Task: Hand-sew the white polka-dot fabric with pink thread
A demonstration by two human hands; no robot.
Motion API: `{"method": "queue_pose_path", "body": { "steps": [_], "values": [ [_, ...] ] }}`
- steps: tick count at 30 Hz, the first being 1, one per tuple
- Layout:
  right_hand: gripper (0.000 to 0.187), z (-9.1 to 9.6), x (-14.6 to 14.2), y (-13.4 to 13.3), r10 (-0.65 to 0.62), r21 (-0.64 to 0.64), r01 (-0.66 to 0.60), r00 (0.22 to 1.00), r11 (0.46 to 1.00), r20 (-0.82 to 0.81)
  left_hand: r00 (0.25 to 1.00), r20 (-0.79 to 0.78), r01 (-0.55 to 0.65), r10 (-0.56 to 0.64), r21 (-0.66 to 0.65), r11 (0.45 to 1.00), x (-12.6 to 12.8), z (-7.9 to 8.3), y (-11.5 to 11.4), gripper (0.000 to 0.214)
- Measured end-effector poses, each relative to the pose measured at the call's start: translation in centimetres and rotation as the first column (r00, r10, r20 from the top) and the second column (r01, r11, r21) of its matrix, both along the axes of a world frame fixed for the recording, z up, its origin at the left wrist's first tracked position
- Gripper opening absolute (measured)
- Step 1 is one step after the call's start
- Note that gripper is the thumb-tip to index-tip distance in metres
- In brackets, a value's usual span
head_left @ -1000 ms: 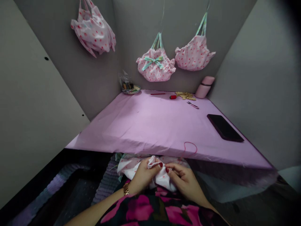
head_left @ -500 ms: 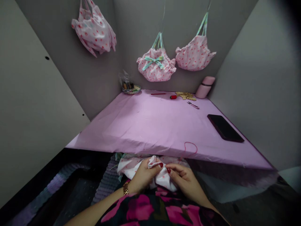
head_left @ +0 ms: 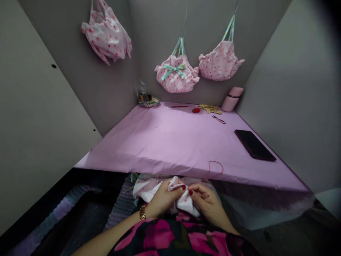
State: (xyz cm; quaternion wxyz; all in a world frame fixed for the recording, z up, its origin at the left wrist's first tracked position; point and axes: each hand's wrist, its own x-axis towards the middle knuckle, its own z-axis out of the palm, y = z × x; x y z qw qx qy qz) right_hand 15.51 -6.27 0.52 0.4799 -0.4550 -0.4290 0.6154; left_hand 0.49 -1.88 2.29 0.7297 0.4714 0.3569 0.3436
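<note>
White fabric with pink dots (head_left: 184,202) lies gathered over my lap, just below the table's front edge. My left hand (head_left: 165,197), with a gold watch band at the wrist, pinches a fold of it between thumb and fingers. Close beside, my right hand (head_left: 206,199) has its thumb and forefinger pinched together at the edge of that fold. Whatever is between those fingertips is too small to make out. A loop of red thread (head_left: 216,162) lies on the table edge to the right and trails down toward the fabric.
On the pink-covered table (head_left: 160,138) are a phone (head_left: 255,145), thread snips (head_left: 218,119), a red thread spool (head_left: 196,110), a red pencil-like stick (head_left: 178,106), a beige braided piece (head_left: 210,108), a pink flask (head_left: 232,99) and a small basket (head_left: 149,102). Dotted garments (head_left: 177,80) hang above.
My right hand's fingertips have shifted slightly at the fabric fold. My left hand keeps its hold, and the things on the table are unmoved.
</note>
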Motion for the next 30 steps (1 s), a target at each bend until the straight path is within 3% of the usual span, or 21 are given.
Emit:
{"method": "queue_pose_path", "body": {
  "steps": [14, 17, 19, 21, 23, 26, 28, 30],
  "values": [
    [0.027, 1.1, -0.6, -0.3, 0.083, 0.123, -0.096, 0.99, 0.988, 0.112, 0.997, -0.076, 0.025, -0.023, 0.026, 0.999, 0.1, 0.4, 0.1, 0.026],
    [0.024, 1.5, -0.3, -0.3, -0.115, 0.224, 0.045, 0.943, 0.974, 0.312, 0.996, -0.09, 0.014, -0.01, 0.038, 0.999, 0.2, 0.4, 0.1, 0.025],
    [0.02, 2.1, 0.1, -0.2, -0.306, 0.372, 0.132, 0.833, 0.919, 0.461, 0.996, -0.084, 0.006, -0.003, 0.041, 0.999, 0.2, 0.3, 0.1, 0.023],
    [0.016, 2.7, 0.4, -0.1, -0.362, 0.486, 0.068, 0.757, 0.871, 0.544, 0.997, -0.083, 0.006, -0.002, 0.045, 0.999, 0.3, 0.0, 0.2, 0.023],
    [0.014, 3.3, 0.4, 0.2, -0.299, 0.52, -0.064, 0.756, 0.852, 0.583, 0.996, -0.086, 0.024, -0.02, 0.054, 0.998, 0.2, -0.2, 0.2, 0.025],
    [0.015, 4.0, 0.1, 0.8, -0.216, 0.494, -0.091, 0.821, 0.865, 0.529, 0.993, -0.112, 0.05, -0.039, 0.093, 0.994, 0.2, -0.2, 0.2, 0.029],
    [0.012, 4.2, -0.1, 1.2, -0.215, 0.395, 0.072, 0.919, 0.916, 0.331, 0.992, -0.119, 0.062, -0.05, 0.099, 0.993, 0.1, 0.1, 0.2, 0.031],
    [0.012, 4.3, 0.0, 1.8, -0.268, 0.228, 0.245, 0.961, 0.942, 0.072, 0.992, -0.107, 0.08, -0.071, 0.082, 0.993, 0.0, 0.5, 0.1, 0.031]
  ]
}}
